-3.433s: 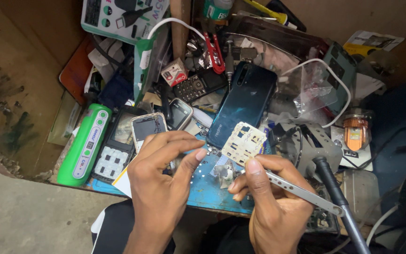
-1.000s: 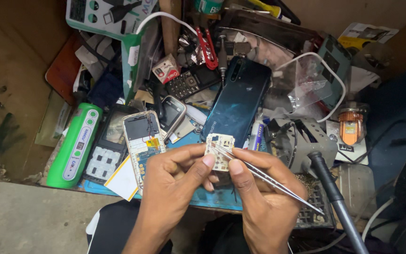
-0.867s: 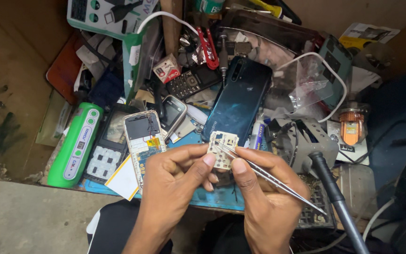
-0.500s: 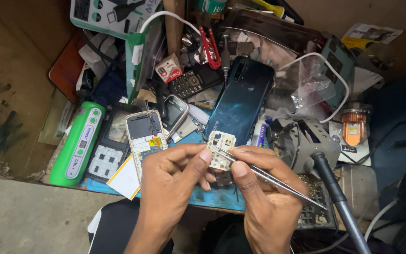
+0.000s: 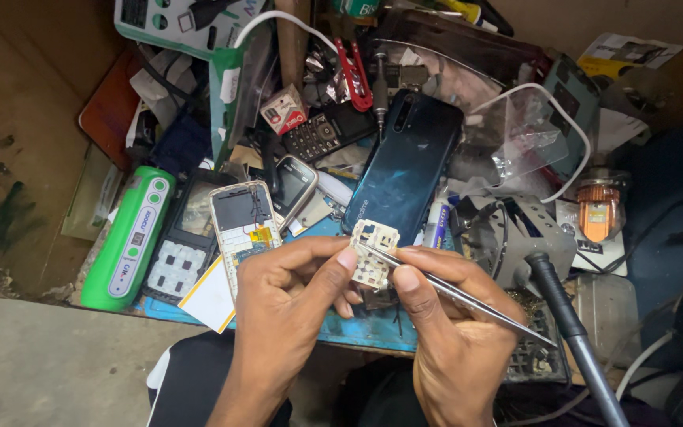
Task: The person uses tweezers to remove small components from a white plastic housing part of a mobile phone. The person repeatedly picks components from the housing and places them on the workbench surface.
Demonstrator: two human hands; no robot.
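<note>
- Left hand (image 5: 286,304): thumb and fingers pinch the lower edge of a small pale board (image 5: 372,255), holding it up above the blue mat (image 5: 357,328), between the two hands.
- Right hand (image 5: 456,336): closed on metal tweezers (image 5: 452,289), held like a pen; the tips lie on the board's upper face.
- Step in hand, as I read it: picking at a part on the board with the tweezer tips. I judge the next move calls for a steady left pinch and light pressure from the tips, so they do not skid off.
- Board: cream, roughly square, with cut-outs and a grid of small pads; upper edge notched. Detail too fine to tell more.
- Just beyond: an open phone (image 5: 243,225) with its frame bare and an orange flex showing; a green device (image 5: 130,237) to its left.
- Further: a dark blue phone (image 5: 405,170) face down, a keypad phone (image 5: 324,134), red pliers (image 5: 356,73), white cable (image 5: 294,20).
- Right side: soldering iron handle (image 5: 571,332) in its stand.
</note>
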